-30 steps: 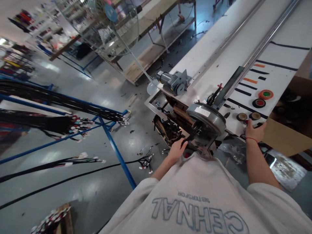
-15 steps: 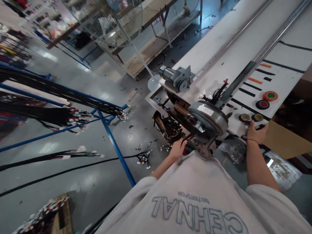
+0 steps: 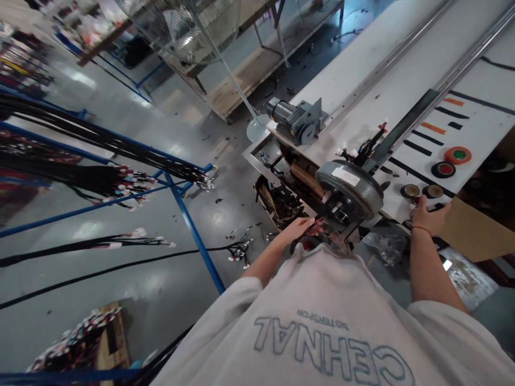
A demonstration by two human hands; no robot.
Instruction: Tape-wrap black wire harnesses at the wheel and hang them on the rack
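My left hand (image 3: 298,229) lies with its fingers stretched out over a black cable bundle (image 3: 308,236) just below a large grey round wheel (image 3: 349,188) at the end of a long white bench (image 3: 386,86). My right hand (image 3: 429,216) rests at the bench's near edge, fingers curled beside two small tape rolls (image 3: 420,191); whether it grips anything is hidden. A bundle of wires with white connectors (image 3: 358,150) lies on the bench beside a dark rail (image 3: 402,133).
A grey motor (image 3: 295,119) sits at the bench corner. Orange and black tape rolls (image 3: 450,162) lie farther right. A blue rack (image 3: 189,225) hung with black wire harnesses (image 3: 100,161) stands left. A cage fan (image 3: 181,27) and a wooden table are behind. A cardboard box (image 3: 470,230) is right.
My left hand has opened and slid up over the cable under the wheel. The view has shifted slightly; my right hand stays at the bench edge.
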